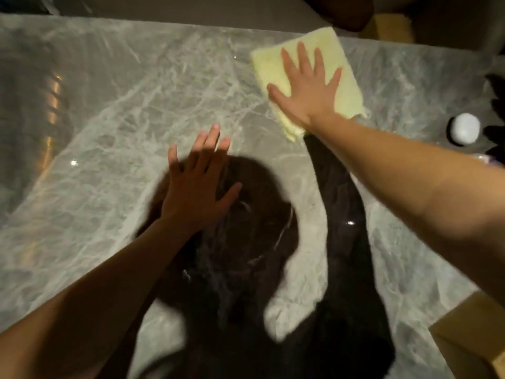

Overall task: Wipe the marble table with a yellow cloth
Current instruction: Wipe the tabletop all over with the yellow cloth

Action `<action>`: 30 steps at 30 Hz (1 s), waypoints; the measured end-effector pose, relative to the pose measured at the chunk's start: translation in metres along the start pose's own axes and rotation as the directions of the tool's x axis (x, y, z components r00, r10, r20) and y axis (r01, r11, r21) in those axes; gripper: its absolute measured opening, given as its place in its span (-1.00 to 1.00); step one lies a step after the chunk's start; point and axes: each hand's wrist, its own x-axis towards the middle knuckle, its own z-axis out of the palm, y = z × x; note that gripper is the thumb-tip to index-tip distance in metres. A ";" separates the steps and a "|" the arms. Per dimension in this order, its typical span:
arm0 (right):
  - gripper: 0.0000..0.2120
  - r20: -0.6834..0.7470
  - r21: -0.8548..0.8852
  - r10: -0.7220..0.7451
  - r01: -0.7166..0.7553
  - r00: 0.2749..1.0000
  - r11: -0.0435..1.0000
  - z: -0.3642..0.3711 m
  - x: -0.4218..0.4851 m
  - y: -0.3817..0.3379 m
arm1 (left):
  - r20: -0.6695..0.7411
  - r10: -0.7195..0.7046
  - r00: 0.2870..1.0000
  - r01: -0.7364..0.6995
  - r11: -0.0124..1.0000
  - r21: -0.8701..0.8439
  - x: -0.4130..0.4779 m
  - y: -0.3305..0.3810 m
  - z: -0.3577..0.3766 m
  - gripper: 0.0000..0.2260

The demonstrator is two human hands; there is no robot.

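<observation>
A folded yellow cloth (345, 86) lies flat on the grey marble table (114, 124), near its far edge. My right hand (307, 87) presses on the cloth with its fingers spread and straight. My left hand (198, 181) is held flat over the middle of the table with its fingers straight, holding nothing; whether it touches the marble I cannot tell. Dark shadows of my head and arm fall across the near part of the table.
A small white rounded object (464, 129) sits on the table at the right, beside dark items at the right edge. A cardboard box corner (470, 337) shows at the lower right. The table's far edge runs just behind the cloth.
</observation>
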 end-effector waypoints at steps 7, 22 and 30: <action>-0.27 -0.046 -0.033 -0.093 0.092 0.995 0.995 0.041 -0.176 -0.047 | -0.029 -0.038 0.999 0.033 0.987 -0.158 -0.002 0.003 -0.004 -0.32; -0.27 0.015 -0.010 0.223 -0.223 0.975 0.975 0.082 -0.469 -0.043 | 0.113 0.272 0.956 -0.271 0.962 -0.027 -0.026 0.022 0.000 -0.38; -0.30 -0.006 0.068 0.365 -0.364 0.931 0.929 0.047 -0.279 0.030 | 0.111 0.295 0.949 -0.304 0.950 0.074 -0.026 0.021 -0.001 -0.38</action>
